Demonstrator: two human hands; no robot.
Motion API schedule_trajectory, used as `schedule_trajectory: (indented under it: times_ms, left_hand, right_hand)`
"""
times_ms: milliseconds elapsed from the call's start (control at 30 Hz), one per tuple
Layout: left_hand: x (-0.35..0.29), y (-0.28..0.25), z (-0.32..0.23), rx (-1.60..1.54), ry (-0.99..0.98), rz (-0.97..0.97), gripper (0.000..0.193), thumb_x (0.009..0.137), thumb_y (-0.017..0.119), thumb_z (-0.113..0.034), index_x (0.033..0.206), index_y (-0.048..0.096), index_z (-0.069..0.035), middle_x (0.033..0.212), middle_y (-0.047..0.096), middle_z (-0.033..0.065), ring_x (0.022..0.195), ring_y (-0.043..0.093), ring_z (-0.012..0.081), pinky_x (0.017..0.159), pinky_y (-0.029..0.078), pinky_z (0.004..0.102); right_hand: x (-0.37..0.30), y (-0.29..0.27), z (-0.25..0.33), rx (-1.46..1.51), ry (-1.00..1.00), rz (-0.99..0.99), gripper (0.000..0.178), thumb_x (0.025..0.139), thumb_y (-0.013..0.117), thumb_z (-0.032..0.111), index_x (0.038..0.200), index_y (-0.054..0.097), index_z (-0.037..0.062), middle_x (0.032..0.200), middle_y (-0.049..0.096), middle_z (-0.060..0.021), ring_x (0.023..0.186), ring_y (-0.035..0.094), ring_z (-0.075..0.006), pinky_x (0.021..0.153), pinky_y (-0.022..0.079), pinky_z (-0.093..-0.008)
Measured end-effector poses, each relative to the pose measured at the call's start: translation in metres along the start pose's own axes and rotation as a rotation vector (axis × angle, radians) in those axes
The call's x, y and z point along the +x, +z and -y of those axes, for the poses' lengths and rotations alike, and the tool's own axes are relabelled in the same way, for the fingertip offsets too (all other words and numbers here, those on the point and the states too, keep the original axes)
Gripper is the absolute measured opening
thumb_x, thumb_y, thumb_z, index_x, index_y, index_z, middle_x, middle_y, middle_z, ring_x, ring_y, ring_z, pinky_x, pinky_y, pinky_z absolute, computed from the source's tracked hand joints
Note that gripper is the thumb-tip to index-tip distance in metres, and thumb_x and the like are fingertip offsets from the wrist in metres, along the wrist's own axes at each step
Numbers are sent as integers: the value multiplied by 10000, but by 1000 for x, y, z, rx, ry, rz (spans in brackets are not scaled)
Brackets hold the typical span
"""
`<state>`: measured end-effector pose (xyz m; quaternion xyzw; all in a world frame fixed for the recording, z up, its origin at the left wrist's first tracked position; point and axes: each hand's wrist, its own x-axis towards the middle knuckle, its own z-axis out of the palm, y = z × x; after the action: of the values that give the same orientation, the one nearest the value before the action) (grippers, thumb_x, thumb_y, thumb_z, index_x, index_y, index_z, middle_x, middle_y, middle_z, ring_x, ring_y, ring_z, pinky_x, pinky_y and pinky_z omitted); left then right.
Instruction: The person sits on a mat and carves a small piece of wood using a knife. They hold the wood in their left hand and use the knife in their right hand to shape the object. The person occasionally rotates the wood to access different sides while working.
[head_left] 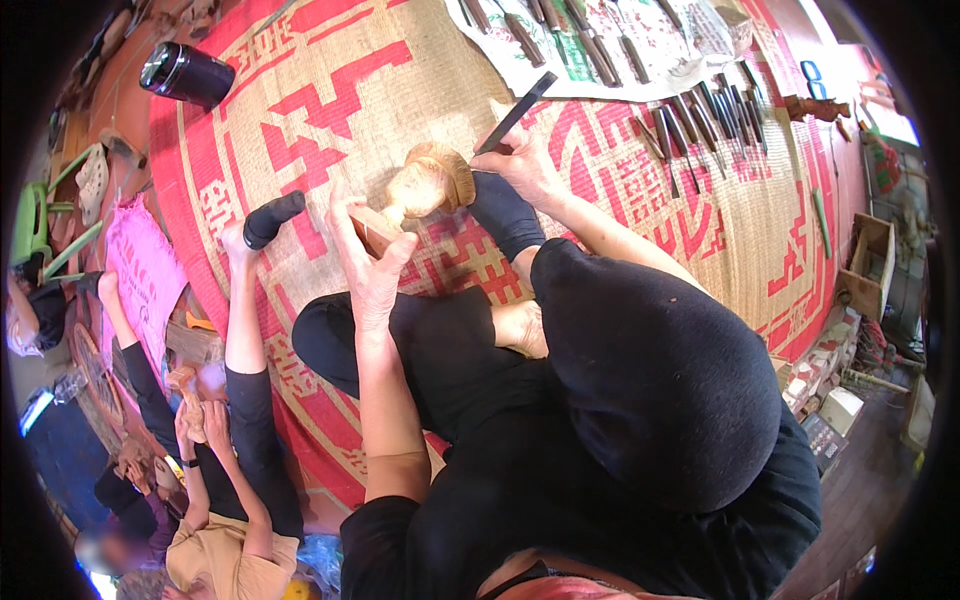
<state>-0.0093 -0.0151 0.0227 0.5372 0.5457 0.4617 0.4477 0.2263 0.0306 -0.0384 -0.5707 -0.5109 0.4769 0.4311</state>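
1. Head view, centre: a pale golden carved wooden piece [422, 186] with one broad, rounded end lies between my two hands. It sits to the right and far side of my left hand, and to the left and near side of my right. Its long axis slants from near left to far right: the narrow end points toward my left hand, the broad end lies just beside my right foot in its black sock [495, 212] and my right fingers.
2. My left hand [368, 250] is partly closed, thumb and fingers spread around a brown wooden block [374, 231]. I hold this close to the narrow end; I cannot tell if the two touch.
3. My right hand [528, 168] is closed around a flat black tool [518, 110] that slants up toward the far right. Its lower end is hidden from me.
4. Under the work is a woven straw mat with red patterns [390, 110]. Far right lie rows of dark-handled carving tools [705, 115]; far left stands a black cylindrical container [190, 75].
5. In the room, a co-worker in a tan shirt [225, 560] sits near left, holding another wooden piece [181, 380]; an open wooden box [873, 250] is at right.
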Motion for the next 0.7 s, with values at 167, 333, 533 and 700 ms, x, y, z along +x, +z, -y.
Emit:
schedule_trajectory:
  times_ms: [167,333,533,700]
  left_hand:
    - [3,-12,21,-131,6,-64,908,793,759,-300,1492,224,-81,1239,395,130,1175,385,211,995,365,372]
    - [-4,-21,32,-342,-231,-54,684,878,688,-187,1452,336,-66,1137,482,77,1068,472,157,921,411,294]
    - [3,-31,30,-195,-302,119,318,875,710,-283,1070,629,-47,945,567,0,873,513,76,821,415,231]
    - [16,-23,19,-126,-284,87,272,896,680,-321,882,652,-51,790,597,-21,756,528,58,743,423,225]
  right_hand:
    - [1,7,6,235,180,64,126,756,712,40,876,681,21,808,656,-34,767,604,-117,741,477,-262]
    - [3,8,8,357,347,82,177,738,715,46,912,683,26,832,660,-41,800,616,-133,771,482,-274]
    - [5,9,-6,375,349,115,212,743,698,33,954,681,26,949,677,-67,855,630,-160,817,484,-293]
    - [10,4,-10,515,496,132,233,751,691,21,982,663,3,1033,680,-101,910,645,-181,853,491,-316]
